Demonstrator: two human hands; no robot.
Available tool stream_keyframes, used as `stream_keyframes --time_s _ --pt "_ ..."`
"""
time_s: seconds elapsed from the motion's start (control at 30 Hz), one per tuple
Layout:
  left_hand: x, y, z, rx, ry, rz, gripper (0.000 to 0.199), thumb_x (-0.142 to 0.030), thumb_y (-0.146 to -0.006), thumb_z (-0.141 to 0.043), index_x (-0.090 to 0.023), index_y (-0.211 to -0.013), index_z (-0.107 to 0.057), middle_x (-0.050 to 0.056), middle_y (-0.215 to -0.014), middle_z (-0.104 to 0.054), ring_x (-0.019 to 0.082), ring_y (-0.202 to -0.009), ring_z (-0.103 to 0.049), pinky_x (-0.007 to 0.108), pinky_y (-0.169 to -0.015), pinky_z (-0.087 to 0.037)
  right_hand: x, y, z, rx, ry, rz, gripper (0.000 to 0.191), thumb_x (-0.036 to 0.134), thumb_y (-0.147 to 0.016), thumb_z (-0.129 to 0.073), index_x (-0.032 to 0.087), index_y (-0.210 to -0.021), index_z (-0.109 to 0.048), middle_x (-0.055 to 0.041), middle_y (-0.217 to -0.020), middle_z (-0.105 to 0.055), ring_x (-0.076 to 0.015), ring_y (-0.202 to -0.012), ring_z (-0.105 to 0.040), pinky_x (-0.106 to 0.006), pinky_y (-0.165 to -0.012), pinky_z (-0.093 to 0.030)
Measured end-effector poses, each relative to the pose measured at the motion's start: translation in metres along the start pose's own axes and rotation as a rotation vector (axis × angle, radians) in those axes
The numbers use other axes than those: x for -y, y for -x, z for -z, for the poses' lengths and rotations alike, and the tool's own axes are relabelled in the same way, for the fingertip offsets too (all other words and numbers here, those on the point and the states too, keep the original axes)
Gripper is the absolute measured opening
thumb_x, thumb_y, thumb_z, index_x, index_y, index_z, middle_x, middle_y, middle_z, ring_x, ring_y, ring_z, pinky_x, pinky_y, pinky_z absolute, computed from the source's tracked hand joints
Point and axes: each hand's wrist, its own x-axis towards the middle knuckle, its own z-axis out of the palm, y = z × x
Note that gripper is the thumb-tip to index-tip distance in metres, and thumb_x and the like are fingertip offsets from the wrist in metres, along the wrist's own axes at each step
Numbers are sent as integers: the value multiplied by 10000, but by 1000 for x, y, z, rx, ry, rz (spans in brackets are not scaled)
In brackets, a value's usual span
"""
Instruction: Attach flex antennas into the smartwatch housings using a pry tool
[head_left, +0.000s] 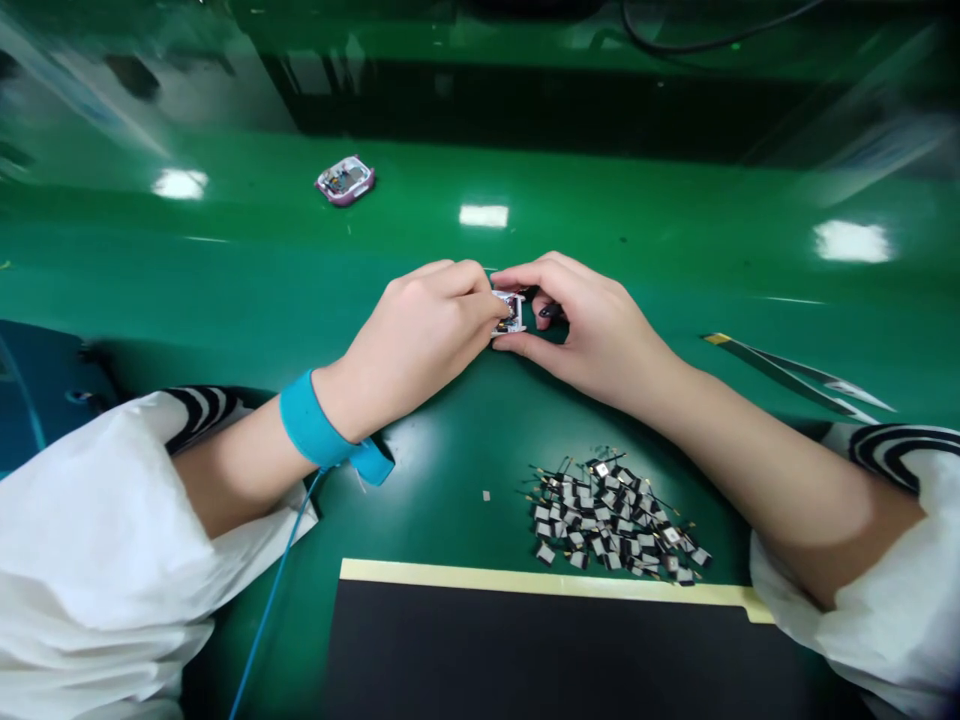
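A small open white device housing (510,313) with electronic parts inside is held between my hands, just above the green table. My right hand (581,315) grips it by its upper and lower edges, thumb below and forefinger above. A small black piece (551,311) shows by that hand's curled fingers; its kind is unclear. My left hand (431,335) is closed, with its thumb and bent fingers on the housing's left side; its fingertips are partly hidden. A teal wrist strap (309,420) with a blue cord circles my left wrist.
Another open housing with a purple rim (345,181) lies toward the back left. Several small black-and-grey components with thin leads form a pile (611,515) in front. Tweezers (799,378) lie right of my right forearm. A black mat (525,650) with yellow edging lies nearest me.
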Motion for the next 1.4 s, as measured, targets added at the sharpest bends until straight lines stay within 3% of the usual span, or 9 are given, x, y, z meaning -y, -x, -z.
stream_keyframes --time_s 0.2,0.3,0.43,0.67,0.93,1.07,1.23,1.4 --pt "-2 2 1 -65 98 45 146 -220 -821 -479 -181 -833 -619 -1 -800 -608 121 -724 -564 230 -642 -433 1 0 2 2 0 22 337 325 -752 -614 196 -1041 -498 -39 -938 -572 -154 -804 -551 -275 -619 -478" --pt "-2 3 3 -130 274 133 90 -172 -771 -552 -183 -830 -619 -25 -764 -617 83 -678 -573 180 -611 -442 3 1 4 -114 -37 -18 318 287 -732 -634 184 -1010 -519 -33 -934 -570 -116 -709 -539 -249 -575 -463" --pt "-1 4 4 -206 451 203 75 -197 -762 -575 -171 -809 -626 -23 -746 -628 68 -648 -582 153 -587 -465 6 3 7 -278 -69 18 90 193 -751 -600 153 -828 -577 -29 -818 -580 -97 -653 -520 -226 -520 -427" --pt "-1 5 3 -242 443 110 98 -184 -768 -577 -179 -841 -643 -9 -810 -646 64 -705 -596 147 -631 -479 6 4 5 -309 -53 84 44 162 -776 -571 158 -734 -587 -30 -734 -583 -98 -652 -535 -218 -507 -420" --pt "0 7 2 -307 184 15 97 -183 -796 -550 -177 -805 -646 -16 -795 -648 65 -716 -596 146 -627 -445 8 4 3 -261 9 58 43 179 -783 -570 179 -742 -555 -7 -711 -559 -89 -623 -521 -213 -508 -427" --pt "0 8 2 -266 207 36 109 -198 -803 -540 -189 -816 -647 -23 -808 -652 69 -734 -599 151 -640 -444 4 6 5 -211 -1 22 57 220 -776 -579 171 -803 -566 -24 -780 -574 -110 -679 -538 -233 -552 -453" --pt "-2 7 3 -144 231 81 135 -179 -808 -509 -185 -826 -642 -15 -860 -648 87 -768 -597 170 -669 -443 -4 9 6 -82 0 -13 534 297 -691 -667 187 -1158 -433 -63 -1030 -566 -175 -868 -551 -309 -676 -496" --pt "-5 6 3 -79 134 84 168 -178 -821 -469 -193 -846 -635 -10 -863 -638 117 -763 -580 212 -642 -426 -4 8 6 -37 -39 -39 487 275 -717 -633 202 -1150 -421 -50 -1019 -583 -166 -872 -561 -295 -677 -502"
